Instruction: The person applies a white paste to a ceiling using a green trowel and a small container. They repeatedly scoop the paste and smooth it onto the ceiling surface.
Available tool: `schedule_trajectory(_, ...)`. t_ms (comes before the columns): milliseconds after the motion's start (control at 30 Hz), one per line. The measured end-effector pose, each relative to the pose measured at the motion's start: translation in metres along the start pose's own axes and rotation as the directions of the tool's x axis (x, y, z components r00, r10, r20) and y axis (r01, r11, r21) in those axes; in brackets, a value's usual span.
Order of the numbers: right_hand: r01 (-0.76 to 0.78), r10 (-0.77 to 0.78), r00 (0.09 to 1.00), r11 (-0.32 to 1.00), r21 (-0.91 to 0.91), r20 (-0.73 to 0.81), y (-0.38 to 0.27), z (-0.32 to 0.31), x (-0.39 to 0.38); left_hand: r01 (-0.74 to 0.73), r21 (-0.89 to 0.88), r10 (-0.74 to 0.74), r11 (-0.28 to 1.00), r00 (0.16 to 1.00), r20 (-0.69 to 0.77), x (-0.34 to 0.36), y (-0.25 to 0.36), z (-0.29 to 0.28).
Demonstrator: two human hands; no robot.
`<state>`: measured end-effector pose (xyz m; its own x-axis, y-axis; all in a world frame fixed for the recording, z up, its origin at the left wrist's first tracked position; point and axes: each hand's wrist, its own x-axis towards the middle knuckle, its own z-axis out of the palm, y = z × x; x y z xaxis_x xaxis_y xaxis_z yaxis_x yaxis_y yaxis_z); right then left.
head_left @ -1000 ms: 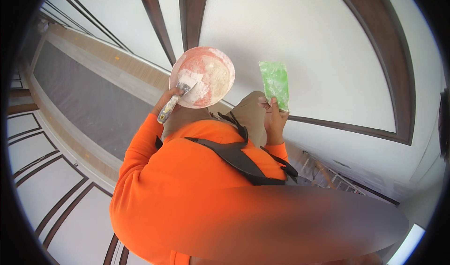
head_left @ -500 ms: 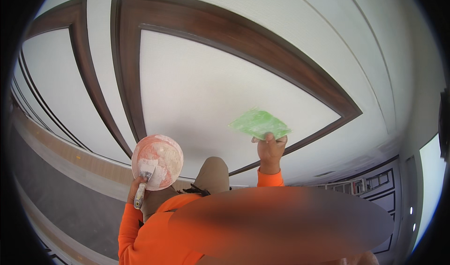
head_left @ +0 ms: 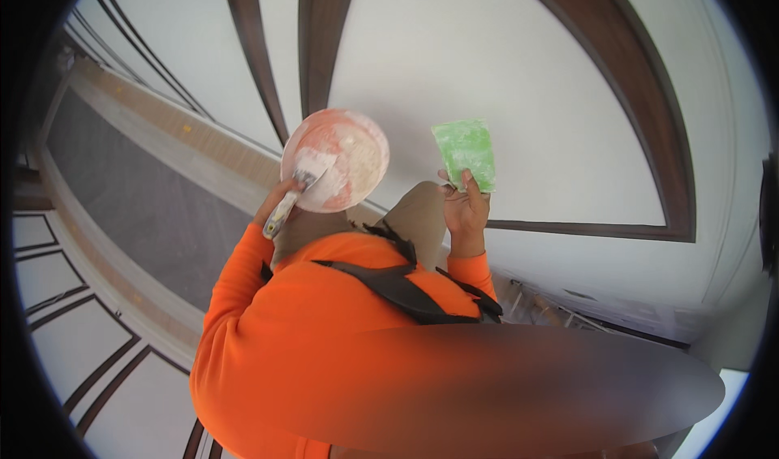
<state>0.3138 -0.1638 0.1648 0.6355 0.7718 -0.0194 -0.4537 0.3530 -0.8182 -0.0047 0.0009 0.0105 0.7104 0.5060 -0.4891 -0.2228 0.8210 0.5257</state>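
A pink plastic bowl (head_left: 323,124), smeared with whitish filler, rests in my left hand (head_left: 271,202), whose fingers are mostly hidden beneath it. A putty knife (head_left: 281,215) lies with its blade in the bowl and its worn handle over the rim by that hand; whether the fingers also pin the handle I cannot tell. My right hand (head_left: 466,213) grips a flat green scraper (head_left: 468,152) by its lower edge, thumb on the near face. White filler streaks the scraper. It is held up in front of the white wall panel (head_left: 422,61), apart from the bowl.
Dark brown moulding (head_left: 633,45) frames the wall panel. A grey floor strip (head_left: 138,191) with a wood-toned border (head_left: 211,138) runs along the left. My bent knee (head_left: 418,211) is close to the wall. Ladder-like metal parts (head_left: 560,314) show at lower right. A blurred oval covers the lower area.
My view has turned, so the wall and floor sit differently. The green scraper now stands more upright and nearer the bowl. Both hands keep their holds.
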Motion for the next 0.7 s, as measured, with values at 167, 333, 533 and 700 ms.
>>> schedule_trajectory(167, 0.42, -0.242, 0.907, 0.572, -0.705, 0.345, 0.022, -0.015, -0.012, 0.103, -0.014, -0.103, 0.995, 0.994, -0.045, 0.056, -0.041, -0.1)
schedule_trajectory(333, 0.681, -0.113, 0.732, 0.133, -0.72, 0.672, 0.051, -0.033, -0.024, 0.043, -0.112, -0.033, 0.993, 0.996, 0.084, 0.015, 0.0, -0.011)
schedule_trajectory(533, 0.672, -0.07, 0.724, -0.151, -0.725, 0.686, 0.077, -0.064, -0.034, 0.061, -0.106, -0.053, 0.992, 0.995, 0.083, 0.019, -0.005, -0.026)
schedule_trajectory(700, 0.577, -0.172, 0.783, -0.16, -0.801, 0.598, 0.068, -0.079, -0.035, 0.052, -0.073, -0.048, 0.996, 0.997, 0.054, 0.015, -0.003, -0.018)
